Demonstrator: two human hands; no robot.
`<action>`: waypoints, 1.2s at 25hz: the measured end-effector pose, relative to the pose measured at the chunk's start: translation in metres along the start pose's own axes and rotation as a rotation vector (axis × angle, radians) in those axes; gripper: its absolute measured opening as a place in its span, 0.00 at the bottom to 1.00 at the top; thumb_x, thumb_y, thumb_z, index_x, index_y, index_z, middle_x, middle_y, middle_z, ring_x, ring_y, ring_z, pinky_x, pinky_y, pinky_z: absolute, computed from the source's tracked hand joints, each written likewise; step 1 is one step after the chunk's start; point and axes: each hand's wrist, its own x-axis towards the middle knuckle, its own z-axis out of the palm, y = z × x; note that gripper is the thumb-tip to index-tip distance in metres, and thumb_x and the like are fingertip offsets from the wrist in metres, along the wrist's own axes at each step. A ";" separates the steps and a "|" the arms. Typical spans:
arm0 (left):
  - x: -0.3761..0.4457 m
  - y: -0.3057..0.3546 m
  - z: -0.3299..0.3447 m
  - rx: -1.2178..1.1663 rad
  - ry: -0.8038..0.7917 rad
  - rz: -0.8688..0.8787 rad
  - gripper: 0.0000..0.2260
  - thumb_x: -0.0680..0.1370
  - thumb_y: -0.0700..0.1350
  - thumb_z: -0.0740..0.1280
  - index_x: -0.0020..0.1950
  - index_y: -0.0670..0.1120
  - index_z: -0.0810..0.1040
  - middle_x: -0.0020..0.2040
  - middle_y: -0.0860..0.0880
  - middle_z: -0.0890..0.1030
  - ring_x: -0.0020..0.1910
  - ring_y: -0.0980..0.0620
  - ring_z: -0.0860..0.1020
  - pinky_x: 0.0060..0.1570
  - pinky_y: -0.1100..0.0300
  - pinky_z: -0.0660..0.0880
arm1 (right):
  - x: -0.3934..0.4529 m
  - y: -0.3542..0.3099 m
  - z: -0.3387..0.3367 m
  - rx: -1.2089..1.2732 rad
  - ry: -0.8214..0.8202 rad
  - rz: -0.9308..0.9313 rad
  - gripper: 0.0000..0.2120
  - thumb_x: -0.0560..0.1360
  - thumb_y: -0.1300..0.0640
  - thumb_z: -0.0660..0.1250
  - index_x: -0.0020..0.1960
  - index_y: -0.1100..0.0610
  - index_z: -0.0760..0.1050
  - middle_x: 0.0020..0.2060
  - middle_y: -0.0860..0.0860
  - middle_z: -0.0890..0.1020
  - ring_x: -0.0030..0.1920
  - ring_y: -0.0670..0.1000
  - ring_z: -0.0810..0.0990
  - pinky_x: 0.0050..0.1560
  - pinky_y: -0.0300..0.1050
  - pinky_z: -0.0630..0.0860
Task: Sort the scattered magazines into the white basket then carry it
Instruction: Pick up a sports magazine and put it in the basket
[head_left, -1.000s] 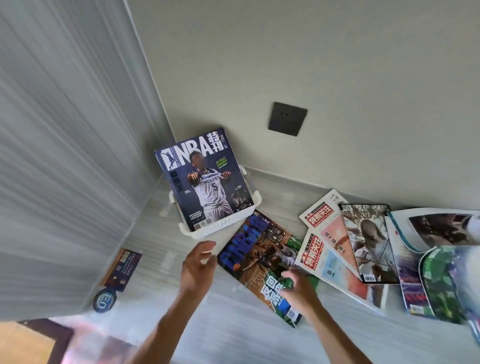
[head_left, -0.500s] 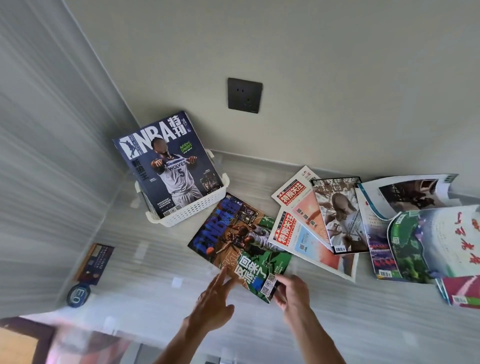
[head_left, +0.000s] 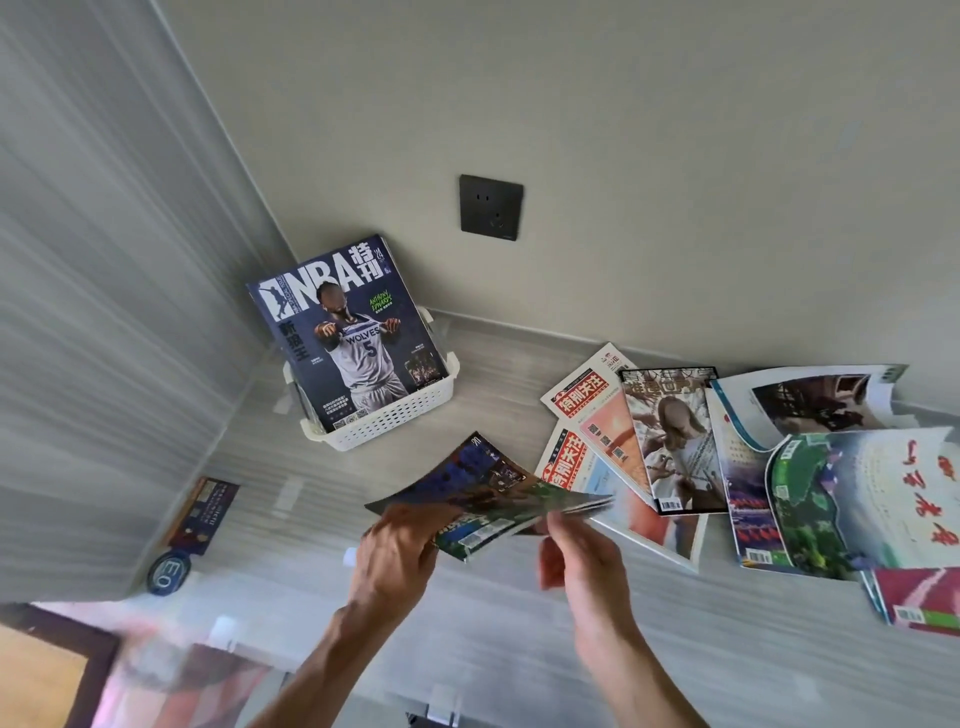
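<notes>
A white basket (head_left: 400, 418) stands on the grey floor near the wall corner, with a dark blue NBA magazine (head_left: 348, 332) upright inside it. A blue-and-green basketball magazine (head_left: 488, 493) is lifted off the floor, tilted almost flat. My left hand (head_left: 397, 556) grips its near left edge. My right hand (head_left: 582, 556) holds its near right edge with the fingertips. To the right, several magazines lie overlapping on the floor: two red-titled ones (head_left: 582, 415), one with a long-haired figure (head_left: 675, 441), and a green-and-white one (head_left: 857, 493).
A dark wall socket (head_left: 491, 208) sits above the floor. A small dark booklet (head_left: 205, 514) and a round blue badge (head_left: 169, 571) lie at the left by the ribbed wall. A red magazine (head_left: 919, 597) lies at the far right. Bare floor shows in front of my arms.
Both hands have taken hold of the blue-and-green magazine and raised it off the floor; before, it lay flat with my hands reaching to its near edge.
</notes>
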 end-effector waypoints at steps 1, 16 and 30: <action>0.006 0.003 -0.011 -0.070 0.018 -0.032 0.20 0.66 0.39 0.72 0.54 0.58 0.83 0.42 0.55 0.85 0.41 0.52 0.81 0.36 0.62 0.78 | -0.001 -0.014 -0.008 0.069 0.026 -0.143 0.05 0.76 0.61 0.68 0.42 0.57 0.79 0.30 0.55 0.79 0.24 0.49 0.72 0.26 0.42 0.69; 0.007 0.009 -0.048 -1.563 0.174 -0.555 0.14 0.72 0.33 0.62 0.47 0.44 0.86 0.52 0.45 0.86 0.58 0.49 0.82 0.58 0.52 0.74 | 0.035 -0.048 -0.039 0.351 -0.372 -0.076 0.11 0.69 0.65 0.62 0.34 0.60 0.83 0.36 0.59 0.85 0.41 0.56 0.85 0.49 0.49 0.79; -0.007 -0.007 -0.027 -1.433 0.074 -0.576 0.23 0.69 0.25 0.66 0.60 0.45 0.80 0.52 0.38 0.84 0.51 0.44 0.81 0.52 0.52 0.78 | 0.018 -0.025 -0.044 -0.298 -0.360 -0.312 0.46 0.71 0.75 0.68 0.74 0.36 0.57 0.70 0.37 0.71 0.33 0.54 0.70 0.40 0.38 0.69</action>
